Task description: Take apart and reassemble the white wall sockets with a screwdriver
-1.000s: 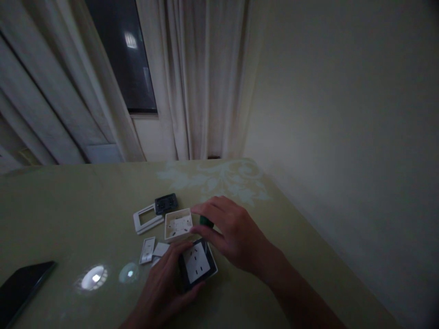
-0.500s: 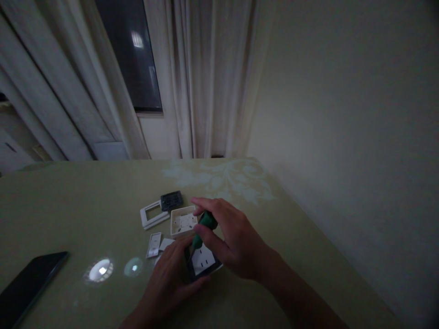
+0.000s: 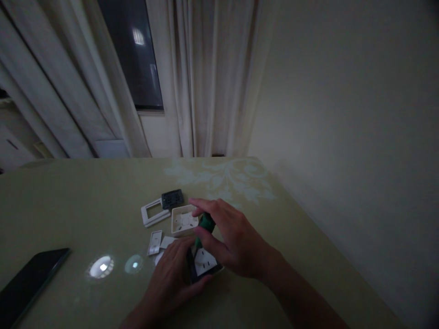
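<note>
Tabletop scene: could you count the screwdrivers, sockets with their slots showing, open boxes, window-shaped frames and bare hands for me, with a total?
Green screwdriver: 1
Socket with slots showing: 1
Open white box: 1
White frame: 1
Hands, left hand and right hand: 2
Total: 6

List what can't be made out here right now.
Head view: tip of the green screwdriver, too small and dim to tell what it meets.
Head view: parts of the socket panel's rim, hidden by the left hand and the right hand.
Head view: right side of the white box, partly hidden by right-hand fingers.
Head view: left end of the black flat device, cut off by the picture's left edge.
</note>
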Demonstrator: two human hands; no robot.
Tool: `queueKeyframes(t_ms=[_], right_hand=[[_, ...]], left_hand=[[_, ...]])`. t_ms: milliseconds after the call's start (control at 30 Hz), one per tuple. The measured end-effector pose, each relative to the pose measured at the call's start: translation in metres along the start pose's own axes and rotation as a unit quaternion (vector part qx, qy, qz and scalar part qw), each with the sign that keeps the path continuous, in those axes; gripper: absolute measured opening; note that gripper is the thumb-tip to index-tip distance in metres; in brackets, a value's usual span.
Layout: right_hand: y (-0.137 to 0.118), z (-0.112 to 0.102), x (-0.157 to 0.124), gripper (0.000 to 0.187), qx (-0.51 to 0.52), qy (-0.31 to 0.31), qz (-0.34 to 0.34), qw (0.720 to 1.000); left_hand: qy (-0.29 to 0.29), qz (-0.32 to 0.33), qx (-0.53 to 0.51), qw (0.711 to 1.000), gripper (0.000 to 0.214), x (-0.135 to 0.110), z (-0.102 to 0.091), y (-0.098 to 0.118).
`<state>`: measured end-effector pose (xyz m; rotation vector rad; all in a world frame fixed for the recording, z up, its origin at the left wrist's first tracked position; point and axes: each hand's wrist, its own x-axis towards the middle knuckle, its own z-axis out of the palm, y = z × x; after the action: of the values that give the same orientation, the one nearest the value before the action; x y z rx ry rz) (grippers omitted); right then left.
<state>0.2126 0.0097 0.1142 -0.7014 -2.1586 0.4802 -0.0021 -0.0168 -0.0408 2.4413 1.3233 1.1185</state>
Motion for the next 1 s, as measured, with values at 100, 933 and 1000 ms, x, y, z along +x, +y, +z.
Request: queueKeyframes(t_ms=[100,933,1000], right_hand=[[0.0,-0.003,0.0,0.046,-0.006,0.018,0.007,1.0],[0.004,-0.031,-0.002,0.044,-0.066,0.082,0.036,0.994],[0.005,-0.032,-0.003,0.045,-0.065,0.087,0.037,0.993]], left_hand=[[0.0,-0.008,-0.003,1.0,0.072,0.0,0.0,0.0],[0.046,0.022,0.014,0.999,0.062,0.003,-0.009,0.007],[0.047,0.024,0.008,0.999,0.061,0.004,-0.01,0.007]])
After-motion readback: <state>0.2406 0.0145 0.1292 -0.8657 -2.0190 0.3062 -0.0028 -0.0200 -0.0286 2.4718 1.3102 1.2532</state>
